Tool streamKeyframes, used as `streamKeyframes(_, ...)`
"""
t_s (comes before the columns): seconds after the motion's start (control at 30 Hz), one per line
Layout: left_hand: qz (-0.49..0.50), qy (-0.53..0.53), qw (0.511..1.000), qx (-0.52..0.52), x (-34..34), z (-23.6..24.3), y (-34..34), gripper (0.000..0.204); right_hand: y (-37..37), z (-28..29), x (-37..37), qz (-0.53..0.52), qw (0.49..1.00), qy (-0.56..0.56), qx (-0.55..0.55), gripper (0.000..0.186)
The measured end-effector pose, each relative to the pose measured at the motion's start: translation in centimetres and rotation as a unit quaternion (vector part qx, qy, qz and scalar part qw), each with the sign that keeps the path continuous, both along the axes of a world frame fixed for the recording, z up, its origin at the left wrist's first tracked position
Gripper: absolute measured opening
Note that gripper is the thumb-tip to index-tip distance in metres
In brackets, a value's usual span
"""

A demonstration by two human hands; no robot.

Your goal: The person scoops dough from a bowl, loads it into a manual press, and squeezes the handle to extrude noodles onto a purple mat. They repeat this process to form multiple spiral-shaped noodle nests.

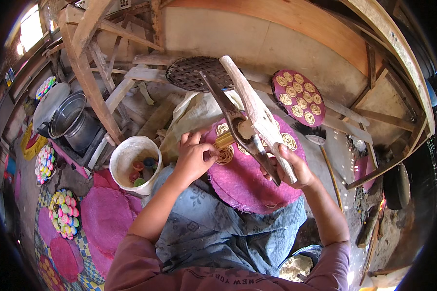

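My right hand [296, 167] is closed around the near ends of a wooden hand press [257, 114], made of a pale thick handle and a dark, narrower lever crossing at a barrel. The press is tilted above a round board covered in magenta cloth [247, 184] on my lap. Thick yellow dough strands [224, 140] hang at the press, beside a coil of thin strands [224, 156]. Against that coil's left side rests my left hand [195, 157], thumb and bent fingers apart; some fingertips are hidden. More coils [289, 141] lie around the board's far side, partly behind the press.
A white bucket [136, 165] with small colored cups stands left of my knee. Farther left are a metal pot [72, 123] and magenta cloths [107, 218]. Beyond the board are a dark woven tray [194, 72], another coil-covered disc [298, 97] and wooden beams. A broom [316, 139] leans at right.
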State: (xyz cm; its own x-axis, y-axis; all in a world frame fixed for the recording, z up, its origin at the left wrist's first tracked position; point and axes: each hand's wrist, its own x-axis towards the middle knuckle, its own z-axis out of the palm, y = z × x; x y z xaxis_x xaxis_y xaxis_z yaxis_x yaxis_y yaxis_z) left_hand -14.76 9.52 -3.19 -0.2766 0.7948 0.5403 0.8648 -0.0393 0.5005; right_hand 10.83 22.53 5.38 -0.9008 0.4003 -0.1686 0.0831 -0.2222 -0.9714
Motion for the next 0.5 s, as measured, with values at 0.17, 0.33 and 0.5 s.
streamKeyframes(0.17, -0.036, 0.050, 0.997, -0.037, -0.2, 1.7, -0.3, 0.020, -0.3, 0.8, 1.1, -0.010, 0.999, -0.017, 0.028, 0.069)
streamKeyframes(0.33, -0.165, -0.317, 0.933, 0.051, -2.9, 7.8, 1.0, 0.070, -1.2, 2.1, 3.3, -0.014, 0.999, -0.007, 0.043, 0.071)
streamKeyframes(0.5, -0.488, -0.708, 0.480, 0.172, -2.8, 12.4, 5.1, 0.098, -1.4, 2.7, 5.0, 0.091, 0.994, -0.035, -0.047, 0.091)
